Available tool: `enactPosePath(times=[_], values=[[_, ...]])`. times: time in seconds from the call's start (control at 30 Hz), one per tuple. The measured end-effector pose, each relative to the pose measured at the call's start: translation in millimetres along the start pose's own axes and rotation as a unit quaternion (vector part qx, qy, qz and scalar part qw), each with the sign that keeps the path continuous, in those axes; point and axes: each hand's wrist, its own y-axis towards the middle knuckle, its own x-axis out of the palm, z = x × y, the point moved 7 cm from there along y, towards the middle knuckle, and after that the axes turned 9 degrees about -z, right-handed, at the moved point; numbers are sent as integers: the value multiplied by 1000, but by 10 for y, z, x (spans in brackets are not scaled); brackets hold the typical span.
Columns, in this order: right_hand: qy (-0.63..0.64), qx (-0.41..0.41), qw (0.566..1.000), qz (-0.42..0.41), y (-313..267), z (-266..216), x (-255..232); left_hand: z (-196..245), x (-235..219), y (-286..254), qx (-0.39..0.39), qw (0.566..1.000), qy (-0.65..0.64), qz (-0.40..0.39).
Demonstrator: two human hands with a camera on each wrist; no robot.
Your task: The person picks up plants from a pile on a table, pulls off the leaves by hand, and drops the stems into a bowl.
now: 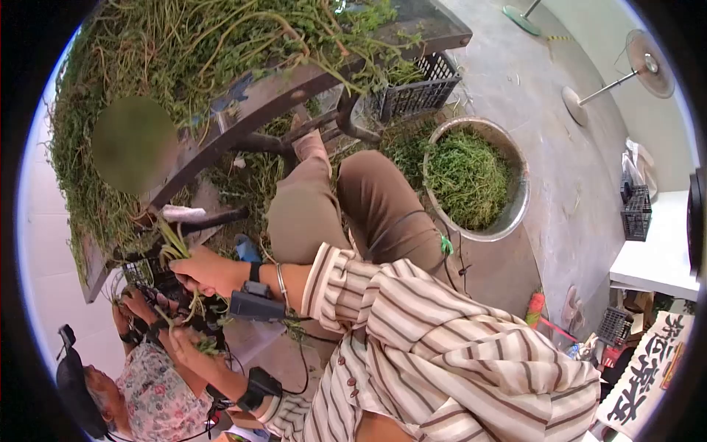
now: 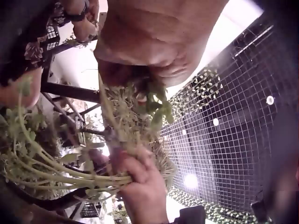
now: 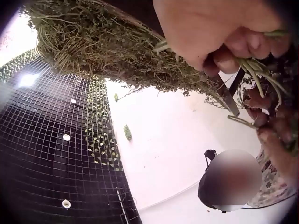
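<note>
My right hand [image 1: 210,271] has its fingers curled round a few green stems [image 1: 174,241], beside the edge of a table heaped with greens [image 1: 221,51]. In the right wrist view this hand [image 3: 219,32] grips stems [image 3: 254,72] that stick out below its fingers. Below it in the head view, my left hand [image 1: 193,355] pinches a stem, with leaves [image 1: 206,345] by the palm. The left wrist view has my left hand [image 2: 159,42] large at the top, leaves [image 2: 161,109] under its curled fingers, and my right hand [image 2: 145,186] holding long stems [image 2: 60,172].
A metal basin [image 1: 521,180] of greens stands right of my knees, near a black crate [image 1: 420,96]. Another person [image 1: 158,376] in a flowered top handles greens at lower left. Cables hang by my arms. Two fans stand at upper right.
</note>
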Motion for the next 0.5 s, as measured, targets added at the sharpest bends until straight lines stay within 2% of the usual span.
enactPosePath(times=[0.07, 0.1, 0.13, 0.17, 0.2, 0.23, 0.3, 0.33, 0.37, 0.4, 0.43, 0.47, 0.5], values=[[0, -31, 999, 16, 15, 21, -95, -105, -246, 69, -13, 986, -137, 89], [5, -59, 998, 30, 7, -57, -84, -141, -404, 188, -5, 985, -140, 98], [45, -85, 995, 11, -38, -101, -53, -112, -437, 380, 45, 968, -244, -32], [83, -41, 996, -9, 33, 41, -99, 8, -449, 396, 98, 924, -335, -159], [37, -62, 997, 40, 25, -18, -98, 491, -227, 257, 195, 970, -136, -43], [-9, -79, 993, 84, -30, -61, -129, 1011, 141, 113, 269, 957, 76, 84], [44, 22, 997, 65, -169, -81, -79, 1354, 461, 205, 151, 970, 172, 79], [-282, -151, 948, -6, -172, -366, -110, 1487, 580, 122, 318, 888, 308, 123], [-551, -325, 763, -89, -275, -417, 47, 1901, 1107, -53, 253, 922, 292, 22], [-390, -365, 842, -69, -448, -476, 145, 1778, 1457, -42, 300, 895, 250, -214], [-218, -380, 898, -35, -616, -528, 235, 1617, 1736, -209, 329, 814, 188, -441], [-215, -363, 905, -59, -621, -545, 351, 1975, 2116, -335, 304, 866, 68, -390], [-149, -316, 935, -63, -589, -536, 391, 2120, 2194, -488, 412, 809, 76, -412]])
